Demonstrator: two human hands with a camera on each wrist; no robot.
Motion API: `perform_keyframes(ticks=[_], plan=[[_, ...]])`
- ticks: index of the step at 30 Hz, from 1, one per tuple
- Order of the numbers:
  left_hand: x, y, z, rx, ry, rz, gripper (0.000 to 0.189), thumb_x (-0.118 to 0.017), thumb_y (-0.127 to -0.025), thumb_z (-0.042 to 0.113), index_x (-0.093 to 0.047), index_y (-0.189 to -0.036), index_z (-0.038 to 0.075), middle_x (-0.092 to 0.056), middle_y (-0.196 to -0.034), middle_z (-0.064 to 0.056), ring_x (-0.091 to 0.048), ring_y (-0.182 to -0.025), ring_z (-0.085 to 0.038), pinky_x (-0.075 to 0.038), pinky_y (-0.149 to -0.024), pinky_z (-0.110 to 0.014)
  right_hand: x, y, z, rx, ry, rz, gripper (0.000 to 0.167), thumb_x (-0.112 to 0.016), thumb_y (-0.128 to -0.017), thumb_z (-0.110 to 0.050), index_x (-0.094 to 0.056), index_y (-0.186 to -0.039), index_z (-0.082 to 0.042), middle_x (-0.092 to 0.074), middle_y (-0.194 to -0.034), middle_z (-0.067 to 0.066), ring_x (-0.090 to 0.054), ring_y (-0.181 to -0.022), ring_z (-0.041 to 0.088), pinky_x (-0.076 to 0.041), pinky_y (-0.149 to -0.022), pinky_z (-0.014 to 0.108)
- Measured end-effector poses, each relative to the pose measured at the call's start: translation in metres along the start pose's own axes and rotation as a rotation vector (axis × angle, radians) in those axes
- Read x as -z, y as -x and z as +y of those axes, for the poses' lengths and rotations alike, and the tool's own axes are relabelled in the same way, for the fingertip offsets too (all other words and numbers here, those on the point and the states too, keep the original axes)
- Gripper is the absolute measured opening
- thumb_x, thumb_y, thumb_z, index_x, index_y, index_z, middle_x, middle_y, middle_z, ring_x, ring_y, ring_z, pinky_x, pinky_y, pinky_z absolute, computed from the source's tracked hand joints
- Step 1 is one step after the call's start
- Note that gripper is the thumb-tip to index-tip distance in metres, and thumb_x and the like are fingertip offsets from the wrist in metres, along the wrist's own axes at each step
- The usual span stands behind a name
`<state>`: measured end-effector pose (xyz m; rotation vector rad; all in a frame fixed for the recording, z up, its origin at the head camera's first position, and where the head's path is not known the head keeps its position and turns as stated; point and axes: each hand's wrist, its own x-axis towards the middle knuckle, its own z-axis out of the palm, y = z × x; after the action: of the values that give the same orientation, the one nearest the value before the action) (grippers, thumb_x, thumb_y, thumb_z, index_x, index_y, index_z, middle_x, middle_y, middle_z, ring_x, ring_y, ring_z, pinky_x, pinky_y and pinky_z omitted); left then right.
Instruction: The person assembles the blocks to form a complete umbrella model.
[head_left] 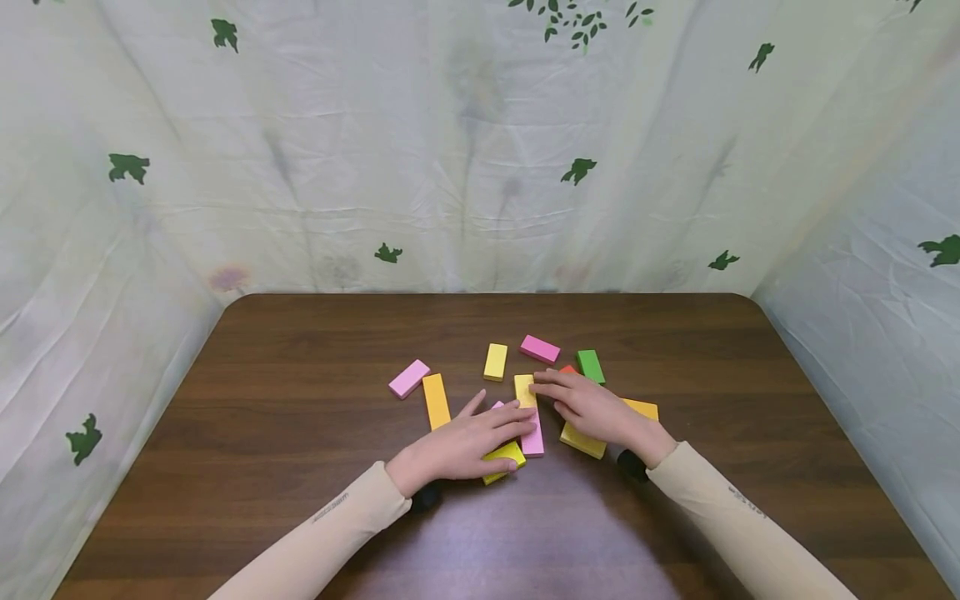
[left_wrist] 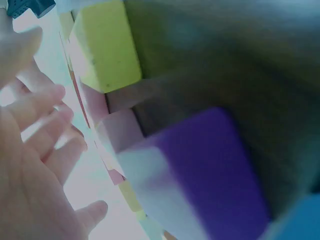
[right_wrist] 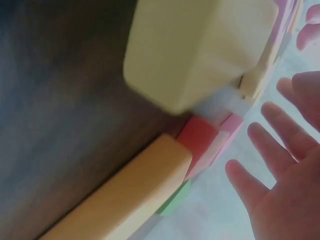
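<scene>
My left hand (head_left: 476, 442), fingers spread and nearly straight, lies palm down over several wooden blocks. Its fingertips reach a pink block (head_left: 532, 443), and its thumb lies by a yellow block (head_left: 517, 452). In the left wrist view a purple block (left_wrist: 215, 175) sits below the palm; the head view hides it. My right hand (head_left: 596, 408) hovers or rests over more blocks, fingers extended toward a pale yellow block (head_left: 524, 385). Below it are a yellow block (head_left: 582, 443), an orange block (head_left: 645, 408) and a partly covered red block (right_wrist: 197, 142). Contact is hard to tell.
Around the hands on the brown table (head_left: 300, 350) lie a light pink block (head_left: 409, 379), an orange-yellow block (head_left: 435, 400), a yellow block (head_left: 495, 362), a pink block (head_left: 540, 348) and a green block (head_left: 591, 366). A leaf-patterned curtain (head_left: 315, 167) stands behind.
</scene>
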<state>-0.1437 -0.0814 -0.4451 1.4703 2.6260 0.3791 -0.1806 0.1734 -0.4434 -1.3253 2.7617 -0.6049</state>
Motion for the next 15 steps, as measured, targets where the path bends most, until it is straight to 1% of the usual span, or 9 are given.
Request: perform_keyframes(ticks=[3,5,8,12,15], plan=[[0.002,-0.008,0.0,0.027,-0.044,0.005,0.057,-0.055,-0.096,0.04,-0.045,-0.144,0.012,-0.035,-0.151,-0.003,-0.028,-0.14,-0.021,-0.016,-0.109,-0.059,0.003,-0.003,0.004,-0.039,0.024,0.008,0.04,-0.058,-0.092,-0.001,-0.055,-0.132,0.0,-0.048,-0.138,0.017,-0.046,-0.126,0.034,-0.038,-0.101,0.048],[0.002,-0.013,0.001,0.043,-0.056,0.004,0.055,-0.056,-0.096,0.04,-0.046,-0.143,0.012,-0.035,-0.151,-0.004,-0.029,-0.139,-0.021,-0.017,-0.108,-0.059,0.006,-0.006,0.007,-0.074,0.031,0.004,0.041,-0.058,-0.092,-0.002,-0.054,-0.133,0.0,-0.048,-0.139,0.018,-0.046,-0.126,0.034,-0.038,-0.101,0.048],[0.003,-0.02,0.0,0.069,-0.059,-0.021,0.056,-0.055,-0.096,0.041,-0.046,-0.143,0.013,-0.032,-0.153,-0.004,-0.028,-0.14,-0.021,-0.017,-0.108,-0.059,0.009,-0.009,0.012,-0.133,0.035,-0.01,0.043,-0.058,-0.093,-0.003,-0.052,-0.135,0.001,-0.046,-0.14,0.019,-0.045,-0.126,0.034,-0.039,-0.1,0.048],[0.002,-0.024,-0.002,0.09,-0.063,-0.055,0.057,-0.055,-0.096,0.042,-0.046,-0.143,0.013,-0.032,-0.153,-0.004,-0.027,-0.14,-0.022,-0.017,-0.109,-0.058,0.011,-0.011,0.021,-0.19,0.029,-0.015,0.044,-0.056,-0.094,-0.005,-0.049,-0.138,0.0,-0.044,-0.141,0.02,-0.045,-0.126,0.035,-0.039,-0.1,0.049],[0.002,-0.024,-0.003,0.097,-0.059,-0.073,0.058,-0.054,-0.096,0.043,-0.045,-0.144,0.012,-0.032,-0.153,-0.004,-0.027,-0.14,-0.022,-0.017,-0.109,-0.058,0.013,-0.012,0.025,-0.231,0.028,-0.034,0.045,-0.054,-0.095,-0.006,-0.047,-0.139,0.0,-0.042,-0.143,0.02,-0.043,-0.128,0.035,-0.037,-0.102,0.05]])
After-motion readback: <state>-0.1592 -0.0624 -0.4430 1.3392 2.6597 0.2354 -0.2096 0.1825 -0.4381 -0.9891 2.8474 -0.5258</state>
